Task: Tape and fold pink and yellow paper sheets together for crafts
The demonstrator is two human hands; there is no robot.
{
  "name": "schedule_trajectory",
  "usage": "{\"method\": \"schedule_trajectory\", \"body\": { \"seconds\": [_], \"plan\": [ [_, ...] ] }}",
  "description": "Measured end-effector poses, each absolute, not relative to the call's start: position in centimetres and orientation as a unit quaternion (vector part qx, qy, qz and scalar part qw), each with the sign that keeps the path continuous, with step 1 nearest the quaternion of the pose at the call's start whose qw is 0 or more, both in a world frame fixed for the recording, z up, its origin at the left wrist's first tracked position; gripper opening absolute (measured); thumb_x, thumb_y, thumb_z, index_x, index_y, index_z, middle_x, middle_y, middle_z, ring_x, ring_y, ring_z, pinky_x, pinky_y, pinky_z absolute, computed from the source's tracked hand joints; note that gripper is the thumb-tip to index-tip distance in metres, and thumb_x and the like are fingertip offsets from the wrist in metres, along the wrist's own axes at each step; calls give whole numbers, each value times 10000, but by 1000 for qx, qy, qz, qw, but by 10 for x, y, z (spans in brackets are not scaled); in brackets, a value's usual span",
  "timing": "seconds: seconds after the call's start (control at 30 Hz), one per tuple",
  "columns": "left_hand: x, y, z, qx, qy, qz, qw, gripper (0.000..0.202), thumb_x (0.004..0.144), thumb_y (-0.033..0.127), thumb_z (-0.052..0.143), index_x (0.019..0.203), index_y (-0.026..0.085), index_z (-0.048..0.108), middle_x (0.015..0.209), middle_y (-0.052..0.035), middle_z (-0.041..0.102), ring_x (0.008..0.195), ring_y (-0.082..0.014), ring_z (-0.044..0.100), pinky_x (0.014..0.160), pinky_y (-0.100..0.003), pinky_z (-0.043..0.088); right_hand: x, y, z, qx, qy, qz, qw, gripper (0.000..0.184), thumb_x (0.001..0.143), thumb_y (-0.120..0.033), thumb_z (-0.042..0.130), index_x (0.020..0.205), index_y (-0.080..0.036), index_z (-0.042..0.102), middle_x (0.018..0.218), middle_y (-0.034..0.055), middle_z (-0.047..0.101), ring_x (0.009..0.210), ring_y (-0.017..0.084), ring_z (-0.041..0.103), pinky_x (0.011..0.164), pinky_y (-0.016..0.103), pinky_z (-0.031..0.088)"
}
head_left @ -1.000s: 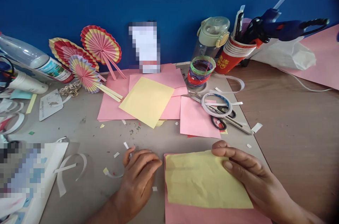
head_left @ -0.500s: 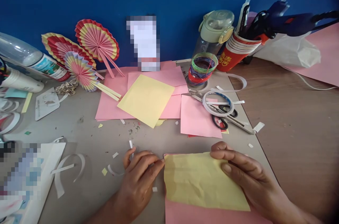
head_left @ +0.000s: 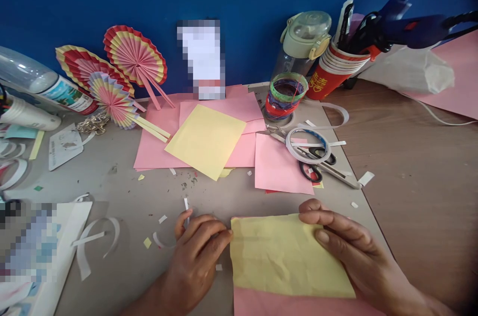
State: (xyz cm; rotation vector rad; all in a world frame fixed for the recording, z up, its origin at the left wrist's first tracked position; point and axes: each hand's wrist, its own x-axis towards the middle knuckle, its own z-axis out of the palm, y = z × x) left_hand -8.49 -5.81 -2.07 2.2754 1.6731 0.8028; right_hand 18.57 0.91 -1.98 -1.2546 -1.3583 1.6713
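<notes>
A creased sheet of yellow paper [head_left: 280, 256] lies over a pink sheet [head_left: 284, 304] at the front of the desk. My right hand [head_left: 354, 251] grips the yellow paper at its upper right, thumb on top and fingers curled round the edge. At the upper left edge of the same paper, the fingertips of my left hand [head_left: 203, 251] are pinched together against it. Its thumb is hidden below the fingers, while the little finger sticks out to the side.
Behind the hands lie a yellow square [head_left: 207, 142], a pink square [head_left: 278, 164], scissors [head_left: 317, 169], a box cutter [head_left: 341, 176] and a tape roll [head_left: 326, 152]. Folded paper fans [head_left: 134, 57] lean at the back left. Stacked red cups [head_left: 324, 77] stand right of a bottle [head_left: 304, 37].
Both hands keep their hold on the yellow paper. The view and the paper have shifted only very slightly.
</notes>
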Motion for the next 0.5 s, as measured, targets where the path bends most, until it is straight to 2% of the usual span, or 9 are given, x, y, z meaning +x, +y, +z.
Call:
{"method": "schedule_trajectory", "body": {
  "seconds": [0.17, 0.3, 0.5],
  "plan": [
    [-84, -59, -22, 771, 564, 278, 102, 352, 876, -11, 381, 910, 246, 619, 831, 12, 675, 862, -150, 614, 1075, -405, 234, 188, 8, -24, -483, -518, 631, 317, 184, 855, -381, 611, 971, -328, 744, 970, 48, 644, 847, 186, 623, 740, 280, 533],
    [-82, -60, -24, 751, 578, 303, 103, 366, 877, -15, 380, 909, 250, 630, 828, 2, 684, 863, -152, 612, 1062, -417, 248, 188, 6, -25, -459, -527, 640, 319, 222, 891, -300, 559, 1030, -370, 717, 986, 25, 631, 904, 177, 612, 771, 261, 512],
    [-83, -59, -22, 758, 579, 282, 106, 403, 886, -14, 362, 988, 252, 648, 853, -3, 688, 875, -140, 615, 1082, -411, 221, 184, 9, -22, -443, -531, 640, 335, 221, 883, -286, 566, 1013, -363, 727, 927, 28, 627, 849, 162, 613, 741, 245, 510]
  ]
}}
